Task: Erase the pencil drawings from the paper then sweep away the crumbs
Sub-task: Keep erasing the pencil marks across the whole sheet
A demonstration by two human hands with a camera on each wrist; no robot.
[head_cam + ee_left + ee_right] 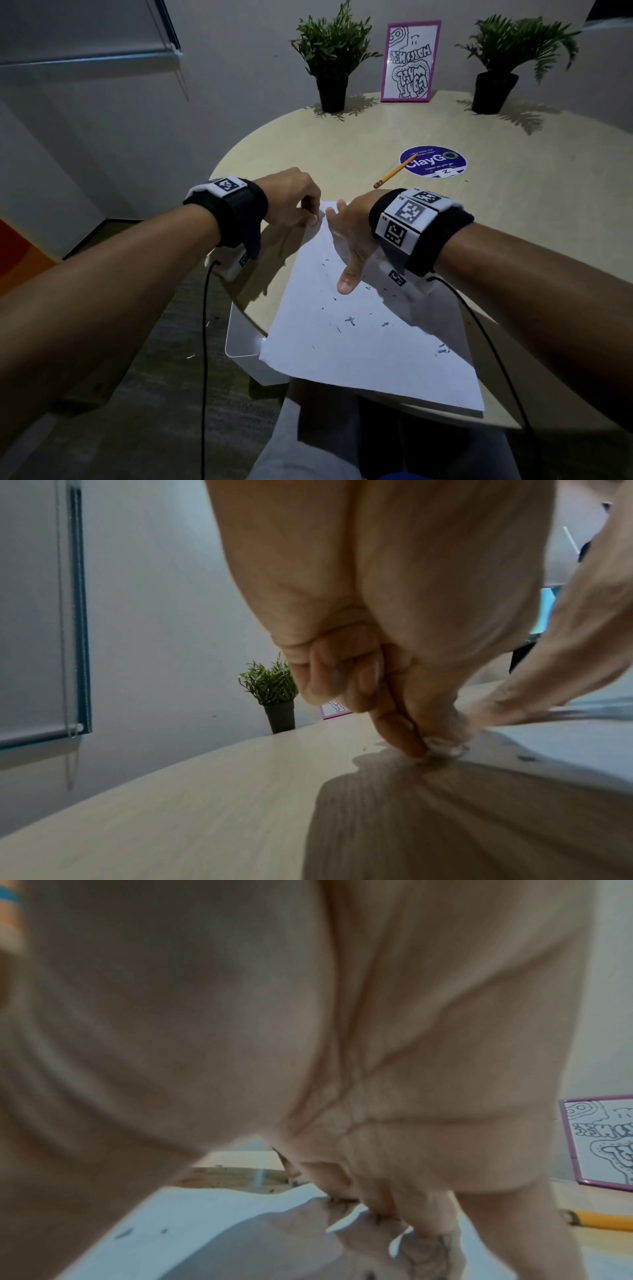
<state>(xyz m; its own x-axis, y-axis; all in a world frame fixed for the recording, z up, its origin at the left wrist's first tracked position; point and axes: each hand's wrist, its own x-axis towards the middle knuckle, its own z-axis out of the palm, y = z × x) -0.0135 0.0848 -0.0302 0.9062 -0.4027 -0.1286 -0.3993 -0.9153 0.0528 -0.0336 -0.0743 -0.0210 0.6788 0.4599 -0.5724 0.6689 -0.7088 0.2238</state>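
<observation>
Head view: paper [370,342] apparently lies lengthwise, angled away-left.

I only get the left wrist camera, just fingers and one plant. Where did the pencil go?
Observer: The pencil lies on the table beyond the paper, its tip on a round purple sticker.
Operator: Lots of crumbs left?
Observer: Yes, dark eraser crumbs dot the paper's near half.
Operator: Only one plant?
Observer: No, a second potted plant stands on the other side of the framed drawing.
</observation>
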